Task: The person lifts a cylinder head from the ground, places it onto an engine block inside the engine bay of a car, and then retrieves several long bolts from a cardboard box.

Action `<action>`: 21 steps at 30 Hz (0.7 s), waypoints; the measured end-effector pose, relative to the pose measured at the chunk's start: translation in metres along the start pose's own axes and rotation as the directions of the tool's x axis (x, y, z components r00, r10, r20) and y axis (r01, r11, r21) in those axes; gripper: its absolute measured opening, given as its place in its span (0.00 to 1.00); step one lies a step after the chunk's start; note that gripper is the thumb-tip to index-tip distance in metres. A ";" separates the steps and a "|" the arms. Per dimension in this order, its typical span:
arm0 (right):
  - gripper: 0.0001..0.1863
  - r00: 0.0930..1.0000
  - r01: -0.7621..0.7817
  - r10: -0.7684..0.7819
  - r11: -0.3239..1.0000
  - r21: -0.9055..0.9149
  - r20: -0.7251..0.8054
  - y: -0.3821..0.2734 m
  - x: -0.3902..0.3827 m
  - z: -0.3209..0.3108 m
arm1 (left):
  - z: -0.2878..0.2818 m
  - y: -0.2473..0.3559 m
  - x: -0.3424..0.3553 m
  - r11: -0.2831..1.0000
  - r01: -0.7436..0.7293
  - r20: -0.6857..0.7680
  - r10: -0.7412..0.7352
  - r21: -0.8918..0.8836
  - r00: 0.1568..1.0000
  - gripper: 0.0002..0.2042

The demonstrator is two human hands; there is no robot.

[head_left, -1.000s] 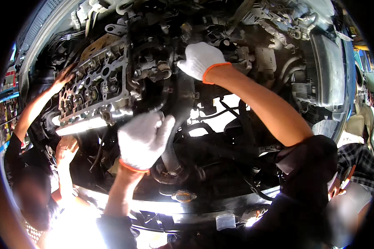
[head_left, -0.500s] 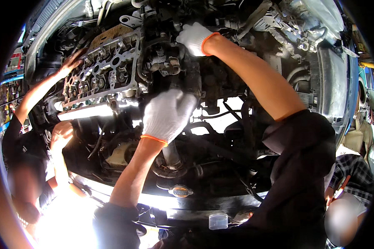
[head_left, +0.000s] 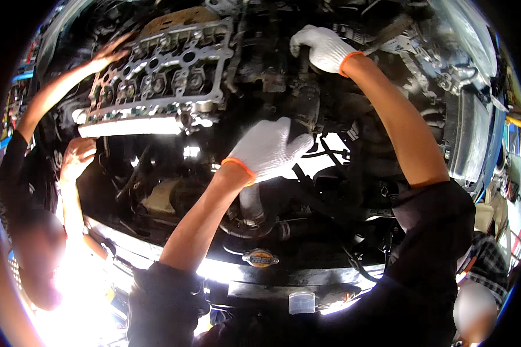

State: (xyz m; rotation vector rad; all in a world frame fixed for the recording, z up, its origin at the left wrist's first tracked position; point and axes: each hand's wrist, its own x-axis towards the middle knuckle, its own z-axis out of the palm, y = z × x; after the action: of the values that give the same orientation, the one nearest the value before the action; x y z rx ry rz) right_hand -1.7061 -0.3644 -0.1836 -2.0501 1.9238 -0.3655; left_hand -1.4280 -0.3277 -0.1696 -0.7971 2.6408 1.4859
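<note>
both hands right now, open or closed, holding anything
Left hand: seen from the back, grip hidden; can't tell.
Right hand: curled, but whether it holds anything can't be told.

**Much Left Unclear**

Whether anything is held by the left hand (head_left: 272, 149) or right hand (head_left: 325, 50) cannot be told. A co-worker's head (head_left: 39, 248) and a bystander's head (head_left: 474, 311) are blurred. The left sleeve (head_left: 162, 303) is cut off below.

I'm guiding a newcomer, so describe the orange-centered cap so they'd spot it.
Find the shiny bar curving across the bottom of the view. Along its upper edge, below the left gloved hand, sits a small cap. Its orange middle and silver rim set it apart from the clear plastic container.
</note>
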 end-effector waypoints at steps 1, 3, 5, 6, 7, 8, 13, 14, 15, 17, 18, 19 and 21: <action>0.23 0.999 0.035 -0.035 0.999 -0.030 -0.002 -0.007 0.007 0.011 | -0.004 -0.002 -0.012 0.999 0.010 -0.040 -0.008 0.044 0.999 0.21; 0.24 1.000 -0.025 0.027 0.995 -0.095 0.014 -0.020 0.004 0.011 | -0.005 0.003 -0.036 0.979 -0.067 -0.159 0.099 0.192 0.982 0.18; 0.27 1.000 -0.005 0.007 0.990 -0.140 0.012 -0.037 0.013 0.017 | -0.022 -0.002 -0.081 0.939 -0.132 -0.245 0.215 0.318 0.945 0.18; 0.28 0.999 0.014 -0.008 0.990 -0.143 0.040 -0.047 0.015 0.022 | -0.028 -0.018 -0.102 0.923 -0.260 -0.299 0.343 0.285 0.891 0.18; 0.29 0.999 -0.032 0.037 0.981 -0.190 0.024 -0.052 0.007 0.030 | -0.042 -0.023 -0.122 0.947 -0.291 -0.333 0.321 0.138 0.886 0.12; 0.29 1.000 -0.009 0.008 0.993 -0.118 -0.016 -0.044 0.000 0.031 | -0.058 -0.026 -0.150 0.956 -0.293 -0.432 0.258 -0.014 0.864 0.07; 0.16 0.882 -0.072 0.019 0.993 -0.095 -0.470 -0.182 -0.007 0.019 | -0.143 -0.130 -0.326 0.956 0.248 -0.798 -0.027 0.155 0.602 0.10; 0.17 0.870 0.017 -0.003 1.000 0.025 -0.493 -0.235 -0.007 0.022 | -0.151 -0.158 -0.365 0.940 0.265 -0.812 0.020 0.213 0.583 0.10; 0.19 0.856 0.096 -0.018 0.988 0.124 -0.516 -0.296 -0.009 0.022 | -0.151 -0.183 -0.398 0.928 0.263 -0.822 0.074 0.264 0.564 0.09; 0.22 0.961 0.071 -0.081 0.996 -0.047 -0.266 -0.427 0.005 0.066 | -0.136 -0.212 -0.487 0.890 0.371 -0.837 0.019 0.263 0.546 0.11; 0.25 0.977 0.054 -0.100 0.970 -0.236 -0.189 -0.463 0.018 0.094 | -0.126 -0.199 -0.508 0.906 0.393 -0.856 -0.076 0.155 0.512 0.11; 0.27 0.987 0.042 -0.103 0.905 -0.423 -0.122 -0.491 0.033 0.123 | -0.118 -0.200 -0.532 0.923 0.362 -0.853 -0.082 0.130 0.516 0.11; 0.31 0.965 0.168 -0.238 0.886 -0.433 -0.113 -0.500 0.055 0.176 | -0.107 -0.189 -0.578 0.949 0.268 -0.848 -0.002 0.165 0.529 0.11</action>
State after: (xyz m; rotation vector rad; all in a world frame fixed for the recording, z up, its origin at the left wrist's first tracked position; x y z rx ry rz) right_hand -1.1742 -0.3835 -0.1523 -2.5870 2.0242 -0.1766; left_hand -0.8179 -0.2475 -0.1175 -2.0639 3.1268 0.6855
